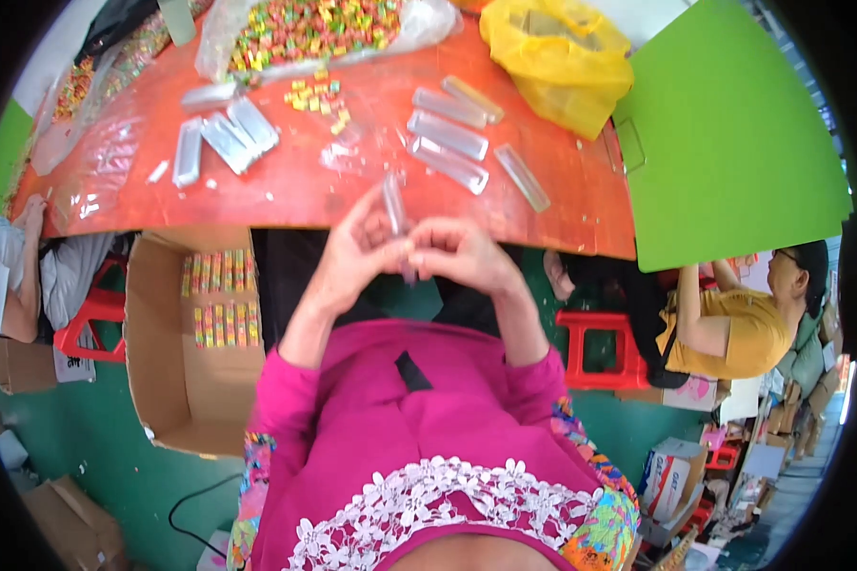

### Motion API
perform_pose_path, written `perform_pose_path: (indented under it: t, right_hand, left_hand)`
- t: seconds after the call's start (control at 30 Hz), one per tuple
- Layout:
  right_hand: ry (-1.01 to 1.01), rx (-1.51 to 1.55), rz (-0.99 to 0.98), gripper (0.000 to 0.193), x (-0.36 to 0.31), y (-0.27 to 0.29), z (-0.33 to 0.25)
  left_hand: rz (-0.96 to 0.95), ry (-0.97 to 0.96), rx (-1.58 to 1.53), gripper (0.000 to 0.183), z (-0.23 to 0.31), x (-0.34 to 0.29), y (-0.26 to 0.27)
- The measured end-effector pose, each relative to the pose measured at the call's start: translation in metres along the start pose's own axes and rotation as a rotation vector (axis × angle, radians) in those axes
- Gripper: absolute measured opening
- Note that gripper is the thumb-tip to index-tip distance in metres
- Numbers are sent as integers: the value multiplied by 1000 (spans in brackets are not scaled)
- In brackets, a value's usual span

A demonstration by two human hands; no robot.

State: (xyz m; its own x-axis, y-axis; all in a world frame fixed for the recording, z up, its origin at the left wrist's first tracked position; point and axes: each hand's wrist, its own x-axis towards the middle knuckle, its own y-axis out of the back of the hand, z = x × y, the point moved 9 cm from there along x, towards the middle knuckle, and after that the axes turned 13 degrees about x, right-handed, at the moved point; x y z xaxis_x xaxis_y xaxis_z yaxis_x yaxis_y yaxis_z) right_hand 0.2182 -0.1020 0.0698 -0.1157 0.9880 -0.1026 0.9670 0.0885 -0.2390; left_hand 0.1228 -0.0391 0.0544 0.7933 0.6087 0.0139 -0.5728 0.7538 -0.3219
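Note:
My left hand is closed around a slim transparent plastic box, held upright just off the table's front edge. At the lower end of this box, the fingers of my right hand are pinched together against it. What the box holds, if anything, I cannot make out. Beyond my hands, small yellow and green pieces lie loose on the red table. Several similar transparent boxes lie to the right of them, and silvery-looking packs lie to the left.
A plastic bag of colourful pieces and a yellow bag stand at the back. On the floor at left, a cardboard box holds rows of filled packs. A green board juts out at right. Two people sit on either side.

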Motion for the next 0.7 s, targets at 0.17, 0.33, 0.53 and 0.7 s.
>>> perform_pose_path:
  t: [0.17,0.33,0.53,0.7]
  right_hand:
    - [14,-149,-68,15,24,12,-43]
    - [28,-223,-75,16,31,-5,-78]
    - [5,-278,-107,20,33,-14,-79]
    - [89,-378,-112,18,41,-20,-86]
  left_hand:
    - [-16,-94,131,88,35,31,0]
    - [9,-165,108,86,51,36,8]
    - [-12,-181,105,85,63,27,10]
    - [-6,-201,150,83,75,23,15]
